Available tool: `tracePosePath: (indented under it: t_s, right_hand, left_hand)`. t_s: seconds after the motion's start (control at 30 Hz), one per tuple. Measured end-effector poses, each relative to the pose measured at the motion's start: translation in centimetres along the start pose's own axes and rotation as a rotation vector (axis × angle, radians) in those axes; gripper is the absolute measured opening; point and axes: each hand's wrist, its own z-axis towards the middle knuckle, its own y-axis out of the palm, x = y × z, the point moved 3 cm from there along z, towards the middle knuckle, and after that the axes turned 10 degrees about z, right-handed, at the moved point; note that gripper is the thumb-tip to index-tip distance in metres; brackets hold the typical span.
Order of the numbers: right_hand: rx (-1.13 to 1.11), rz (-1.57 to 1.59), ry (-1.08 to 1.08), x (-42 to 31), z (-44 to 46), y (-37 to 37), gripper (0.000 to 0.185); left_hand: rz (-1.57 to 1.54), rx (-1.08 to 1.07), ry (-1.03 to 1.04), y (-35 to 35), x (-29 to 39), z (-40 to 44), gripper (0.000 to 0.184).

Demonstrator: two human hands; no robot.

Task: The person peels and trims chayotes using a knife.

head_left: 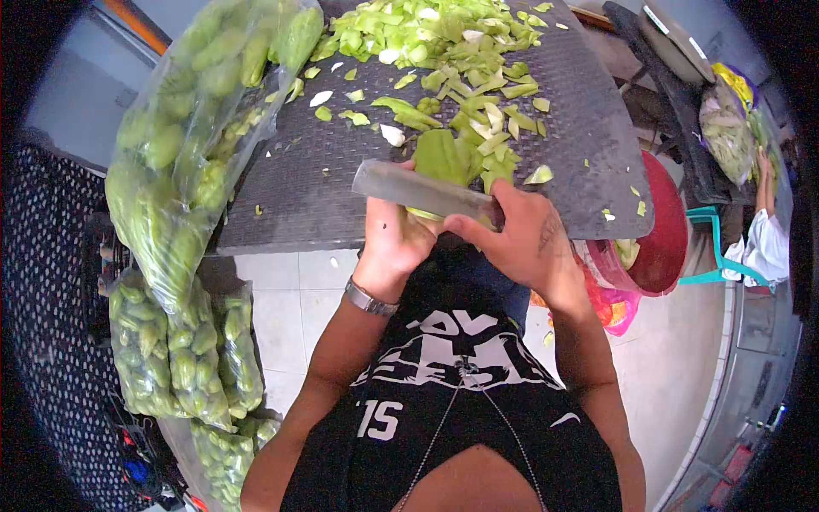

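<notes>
A green, pear-shaped vegetable [441, 156] is held by my left hand [394, 235], whose fingers are mostly hidden behind a wide blade. My right hand [527, 236] is closed round the handle end of the knife [422, 191]. The blade lies across the vegetable, its tip pointing left. Cut green pieces [490, 128] are scattered on the dark woven-pattern table [589, 154] just beyond my hands, with a larger heap [384, 34] at the far side.
A clear bag of whole green vegetables [171, 154] hangs over the table's left edge. More filled bags [183, 350] stand below. On the right are a red tub [661, 222], a teal stool [704, 247] and another person's arm [764, 183] beside a bag.
</notes>
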Motion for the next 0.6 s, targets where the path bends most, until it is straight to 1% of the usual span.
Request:
tracePosePath:
  t_s: [0.03,0.07,0.13,0.23,0.37,0.53,0.57,0.6]
  right_hand:
    - [0.026,-0.003,-0.051,-0.2,0.1,0.2,0.065]
    - [0.055,-0.006,-0.101,-0.4,0.1,0.4,0.062]
    - [0.066,-0.016,-0.163,-0.6,0.2,0.5,0.063]
    - [0.071,-0.068,-0.233,-0.6,0.4,0.5,0.063]
    - [0.04,-0.111,-0.294,-0.6,0.7,0.5,0.063]
    - [0.003,-0.13,-0.305,-0.4,1.3,0.4,0.065]
    - [-0.001,-0.128,-0.308,-0.4,1.4,0.3,0.065]
    - [-0.008,-0.111,-0.255,-0.2,1.7,0.2,0.067]
  left_hand:
    - [-0.019,-0.006,-0.003,-0.2,0.0,-0.2,0.047]
    - [-0.007,0.0,0.026,-0.2,0.0,-0.3,0.049]
    - [0.016,0.009,0.078,0.0,-0.1,-0.6,0.051]
    - [0.043,0.037,0.122,0.3,0.0,-1.0,0.05]
    - [0.042,0.043,0.119,0.5,-0.1,-0.9,0.051]
    - [0.024,0.076,0.115,0.9,0.1,-1.0,0.052]
    - [0.024,-0.01,0.074,0.4,0.0,-1.0,0.052]
    - [0.024,-0.097,0.032,-0.2,0.2,-1.1,0.052]
